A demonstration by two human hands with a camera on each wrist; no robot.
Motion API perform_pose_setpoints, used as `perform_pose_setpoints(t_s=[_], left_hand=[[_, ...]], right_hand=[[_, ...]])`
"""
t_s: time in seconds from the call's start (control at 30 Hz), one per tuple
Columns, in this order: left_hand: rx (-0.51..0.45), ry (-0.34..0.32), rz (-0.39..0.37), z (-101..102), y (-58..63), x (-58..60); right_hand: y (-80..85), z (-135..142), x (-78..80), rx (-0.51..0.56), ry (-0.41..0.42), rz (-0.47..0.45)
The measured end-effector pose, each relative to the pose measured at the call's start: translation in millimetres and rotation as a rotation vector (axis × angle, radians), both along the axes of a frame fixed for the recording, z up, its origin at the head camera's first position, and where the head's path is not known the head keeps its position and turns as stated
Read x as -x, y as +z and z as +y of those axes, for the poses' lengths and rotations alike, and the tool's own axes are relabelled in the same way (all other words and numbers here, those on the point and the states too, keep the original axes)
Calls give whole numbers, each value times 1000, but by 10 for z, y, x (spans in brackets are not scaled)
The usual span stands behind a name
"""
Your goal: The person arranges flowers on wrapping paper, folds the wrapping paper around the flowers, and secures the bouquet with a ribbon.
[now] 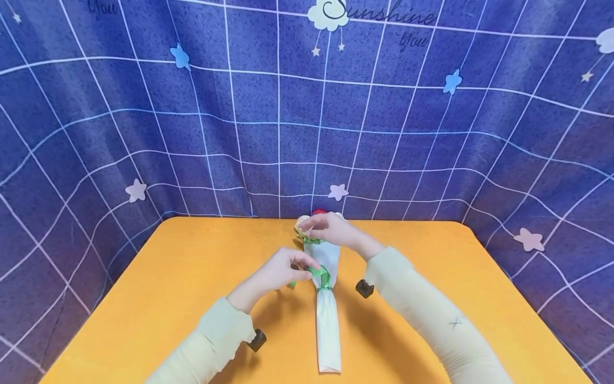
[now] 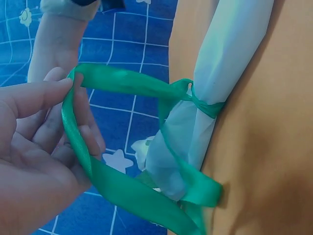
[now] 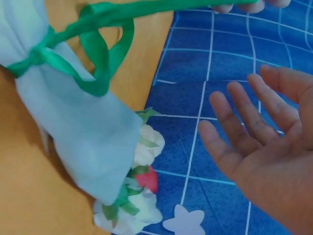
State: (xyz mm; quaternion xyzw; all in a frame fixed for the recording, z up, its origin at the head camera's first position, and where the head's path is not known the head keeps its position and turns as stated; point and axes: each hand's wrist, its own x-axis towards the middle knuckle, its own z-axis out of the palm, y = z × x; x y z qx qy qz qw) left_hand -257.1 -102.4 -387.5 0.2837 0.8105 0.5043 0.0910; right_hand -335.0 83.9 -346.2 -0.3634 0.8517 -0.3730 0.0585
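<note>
A bouquet wrapped in white paper (image 1: 328,325) lies on the table, its narrow end toward me. White flowers (image 3: 147,149) and a red flower (image 3: 146,180) show at its far end. Green ribbon (image 2: 122,81) is tied round the waist of the wrapping, with a loop and a tail coming off the knot. Thumb and fingers of my left hand (image 2: 36,142) pinch the ribbon and hold it up off the paper. My right hand (image 3: 269,132) is over the flower end, fingers spread and relaxed, holding nothing; in the head view it partly hides the blooms.
The orange tabletop (image 1: 211,266) carries the bouquet. Behind it hangs a blue curtain (image 1: 268,144) with a white grid and stars. A short green piece (image 1: 291,285) shows beside the left hand. Dark wrist-worn blocks (image 1: 364,288) sit by both sleeves.
</note>
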Motion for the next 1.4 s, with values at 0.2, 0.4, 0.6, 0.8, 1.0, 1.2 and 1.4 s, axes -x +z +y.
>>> perform_pose_setpoints(t_s=[0.2, 0.4, 0.6, 0.8, 1.0, 1.2, 1.4], left_hand=[[20, 24, 71, 19, 3, 1], [-7, 49, 82, 47, -20, 9], [-41, 82, 43, 103, 23, -48], [-47, 121, 22, 137, 71, -80], [-72, 107, 17, 135, -15, -19], [-92, 142, -57, 144, -38, -24], [-90, 188, -85, 144, -113, -10]], right_hand=[[-111, 237, -227, 126, -49, -65], [-294, 392, -444, 137, -42, -51], [-453, 437, -585, 213, -58, -78], [-529, 389, -670, 257, -133, -47], [-423, 310, -829, 312, -195, -1], [-306, 273, -923, 335, -236, -17], [-277, 266, -919, 316, -239, -12]])
